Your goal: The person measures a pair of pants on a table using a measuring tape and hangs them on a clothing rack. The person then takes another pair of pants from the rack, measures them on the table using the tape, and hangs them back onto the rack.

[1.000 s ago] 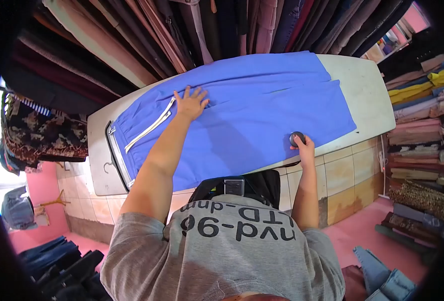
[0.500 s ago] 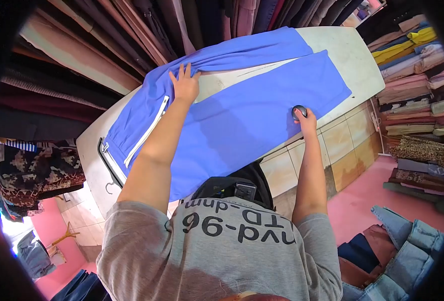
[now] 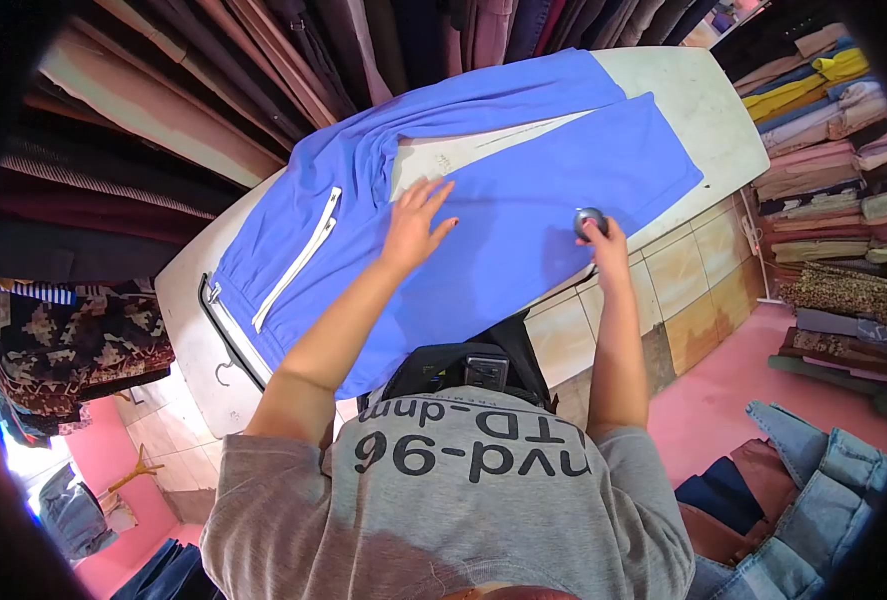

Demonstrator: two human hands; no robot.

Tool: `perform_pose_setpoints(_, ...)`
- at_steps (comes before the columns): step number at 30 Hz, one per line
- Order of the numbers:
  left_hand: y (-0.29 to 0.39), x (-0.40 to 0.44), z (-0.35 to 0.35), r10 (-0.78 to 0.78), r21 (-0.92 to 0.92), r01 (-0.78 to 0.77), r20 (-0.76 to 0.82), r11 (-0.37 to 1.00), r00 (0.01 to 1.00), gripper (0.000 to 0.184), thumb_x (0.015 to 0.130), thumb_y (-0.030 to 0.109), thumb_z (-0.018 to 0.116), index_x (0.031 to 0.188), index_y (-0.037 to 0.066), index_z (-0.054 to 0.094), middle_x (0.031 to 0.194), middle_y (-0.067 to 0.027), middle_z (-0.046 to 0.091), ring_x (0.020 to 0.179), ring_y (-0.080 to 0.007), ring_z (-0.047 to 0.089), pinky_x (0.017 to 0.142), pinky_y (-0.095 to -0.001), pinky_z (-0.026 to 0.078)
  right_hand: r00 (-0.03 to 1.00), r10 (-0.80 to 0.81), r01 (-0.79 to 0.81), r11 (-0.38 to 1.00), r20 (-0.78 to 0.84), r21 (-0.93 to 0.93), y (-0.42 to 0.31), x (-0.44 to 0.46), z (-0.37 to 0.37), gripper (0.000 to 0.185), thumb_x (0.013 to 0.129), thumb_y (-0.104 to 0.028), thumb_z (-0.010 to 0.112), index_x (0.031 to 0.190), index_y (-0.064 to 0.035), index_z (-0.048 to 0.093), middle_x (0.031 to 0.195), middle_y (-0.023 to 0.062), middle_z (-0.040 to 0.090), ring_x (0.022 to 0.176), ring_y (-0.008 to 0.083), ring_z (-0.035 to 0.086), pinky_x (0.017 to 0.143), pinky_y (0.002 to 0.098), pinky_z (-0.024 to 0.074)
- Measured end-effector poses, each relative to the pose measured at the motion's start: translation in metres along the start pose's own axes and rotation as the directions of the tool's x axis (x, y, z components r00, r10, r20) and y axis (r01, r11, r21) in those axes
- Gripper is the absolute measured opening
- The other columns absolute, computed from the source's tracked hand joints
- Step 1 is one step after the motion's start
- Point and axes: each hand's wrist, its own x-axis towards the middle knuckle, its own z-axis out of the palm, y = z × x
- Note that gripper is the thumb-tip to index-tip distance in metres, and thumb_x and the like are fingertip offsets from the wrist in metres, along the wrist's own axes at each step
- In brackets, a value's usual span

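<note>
Clock = view centre. Blue drawstring trousers (image 3: 503, 205) lie lengthwise on white bench (image 3: 708, 90): waistband approx 9 o'clock, far leg's hem approx 1, near leg's hem approx 2. Legs parted, bench top visible betw. them toward 12. Far leg wrinkled, esp. nr crotch; near leg mostly smooth.

L hand (image 3: 419, 228) approx 11, just in from centre: fingers spread & extended, holding nothing, over near leg by its inner edge. Can't tell if palm touches fabric.

R hand (image 3: 603, 245) betw. 2 & 3: fingers curled round dark rounded object (image 3: 589, 222), thumb on it, at near leg's outer edge. Exact type of obj. unclear; contact w/ cloth also unclear.

White drawstring (image 3: 292, 265) approx 9:30, two strands side by side on trousers. Black hanger (image 3: 225, 338) w/ metal hook lies just below 9, alongside waistband; can't tell if clipped on.

Bkgd: hanging garments (image 3: 368, 60) from 10 to 1, folded clothes stack (image 3: 843, 215) approx 3, denim jeans (image 3: 813, 525) approx 4, camo-print cloth (image 3: 73, 340) nr 9.
</note>
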Motion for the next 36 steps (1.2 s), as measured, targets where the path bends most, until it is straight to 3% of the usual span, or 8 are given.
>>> perform_pose_setpoints(3, 0.018, -0.014, 0.017, -0.151, -0.432, 0.151, 0.035, 0.889, 0.988, 0.035, 0.089, 0.024, 0.06, 0.122, 0.01, 0.06, 0.118, -0.0098, 0.061, 0.105, -0.0251, 0.057, 0.088, -0.0364, 0.046, 0.971, 0.043, -0.082, 0.984, 0.237, 0.157, -0.011, -0.04, 0.031, 0.026, 0.082, -0.021, 0.069, 0.095, -0.0013, 0.058, 0.08, 0.0058, 0.063, 0.067, 0.0111, 0.06, 0.055, 0.0238, 0.0479)
perform_pose_setpoints(5, 0.029, -0.017, 0.02, -0.175, -0.748, 0.6, 0.575, 0.283, 0.799, 0.033, 0.091, 0.024, 0.06, 0.12, 0.009, 0.06, 0.112, -0.0064, 0.062, 0.097, -0.0157, 0.058, 0.08, -0.0293, 0.048, 0.971, -0.059, 0.016, 0.983, 0.231, 0.182, -0.007, -0.058, 0.066, 0.026, 0.082, -0.021, 0.069, 0.094, -0.0015, 0.058, 0.079, 0.0054, 0.063, 0.067, 0.0111, 0.06, 0.056, 0.0238, 0.0474)
perform_pose_setpoints(8, 0.036, -0.015, 0.018, -0.219, -0.725, 0.687, 0.663, 0.049, 0.716, 0.03, 0.091, 0.026, 0.061, 0.116, 0.008, 0.063, 0.104, -0.0022, 0.063, 0.088, -0.0099, 0.057, 0.074, -0.0237, 0.047, 0.953, -0.23, 0.235, 0.972, 0.198, -0.005, 0.015, -0.061, 0.096, 0.029, 0.078, -0.02, 0.072, 0.094, -0.0003, 0.057, 0.075, 0.0091, 0.064, 0.069, 0.0162, 0.062, 0.06, 0.0314, 0.0491)
perform_pose_setpoints(15, 0.014, -0.009, 0.015, -0.409, -0.613, 0.787, 0.701, 0.076, 0.585, 0.025, 0.085, 0.029, 0.068, 0.097, 0.007, 0.07, 0.089, 0.0011, 0.066, 0.079, -0.0088, 0.057, 0.062, -0.0228, 0.046, 0.871, -0.449, 0.49, 0.827, 0.199, -0.277, -0.016, -0.083, 0.127, 0.026, 0.076, -0.019, 0.07, 0.089, -0.0012, 0.055, 0.079, 0.0194, 0.062, 0.076, 0.0381, 0.062, 0.065, 0.0422, 0.048)
perform_pose_setpoints(19, -0.013, 0.0, 0.012, -0.423, -0.524, 0.49, 0.252, 0.696, 0.87, 0.015, 0.077, 0.024, 0.073, 0.082, 0.01, 0.071, 0.08, -0.002, 0.067, 0.074, -0.0144, 0.059, 0.06, -0.0315, 0.046, 0.859, -0.461, 0.512, 0.779, 0.225, -0.361, -0.017, -0.078, 0.144, 0.027, 0.076, -0.019, 0.069, 0.088, -0.0012, 0.054, 0.08, 0.0198, 0.061, 0.076, 0.0397, 0.061, 0.065, 0.0455, 0.0476)
perform_pose_setpoints(21, -0.02, 0.008, 0.008, -0.283, -0.031, 0.287, -0.306, 0.957, 0.909, 0.011, 0.074, 0.025, 0.073, 0.079, 0.015, 0.07, 0.079, -0.0022, 0.066, 0.08, -0.0198, 0.059, 0.067, -0.037, 0.044, 0.876, -0.424, 0.483, 0.754, 0.231, -0.446, -0.017, -0.074, 0.156, 0.026, 0.076, -0.019, 0.068, 0.086, -0.0008, 0.053, 0.082, 0.02, 0.06, 0.077, 0.0402, 0.061, 0.067, 0.0468, 0.0485)
perform_pose_setpoints(31, -0.041, 0.013, 0.03, -0.322, 0.129, 0.394, -0.377, 0.91, 0.868, 0.008, 0.073, 0.027, 0.072, 0.077, 0.021, 0.07, 0.082, 0.006, 0.065, 0.09, -0.0168, 0.056, 0.078, -0.038, 0.034, 0.88, -0.41, 0.469, 0.675, 0.239, -0.57, -0.006, -0.064, 0.181, 0.03, 0.077, -0.022, 0.068, 0.088, -0.0011, 0.049, 0.084, 0.02, 0.06, 0.071, 0.0413, 0.062, 0.063, 0.0475, 0.0521)
perform_pose_setpoints(36, -0.057, 0.001, 0.033, 0.0, 0.325, 0.128, -0.367, 0.937, 0.93, 0.02, 0.074, 0.03, 0.07, 0.092, 0.024, 0.07, 0.092, 0.0071, 0.065, 0.101, -0.0172, 0.053, 0.089, -0.0471, 0.032, 0.91, -0.353, 0.41, 0.693, 0.218, -0.593, -0.011, -0.067, 0.183, 0.028, 0.076, -0.021, 0.067, 0.088, -0.0014, 0.05, 0.084, 0.0203, 0.06, 0.075, 0.0405, 0.061, 0.066, 0.0471, 0.0504)
